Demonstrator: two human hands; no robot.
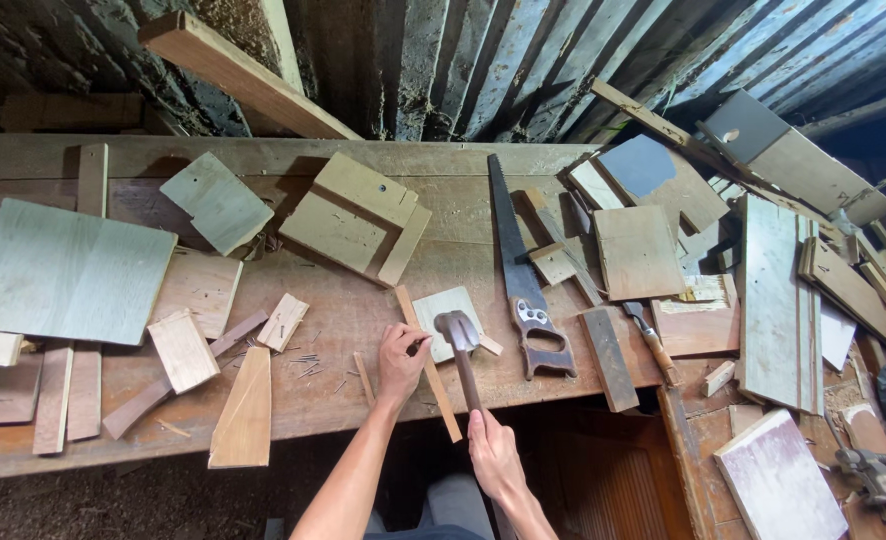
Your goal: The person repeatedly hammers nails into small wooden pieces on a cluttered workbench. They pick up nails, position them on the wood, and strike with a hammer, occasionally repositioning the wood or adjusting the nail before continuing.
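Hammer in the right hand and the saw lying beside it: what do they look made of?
Hammer: dark, dull metal head, likely steel, on a brown wooden handle. Saw: dark, unpolished metal blade, probably steel, with a worn brown wooden grip with cut-out holes.

The hammer (460,350) handle's near end is hidden inside the right hand (492,455). Whatever the left hand (401,358) pinches is too small to tell. The desk (343,310) runs off the left edge, and both forearms are cut by the near edge.
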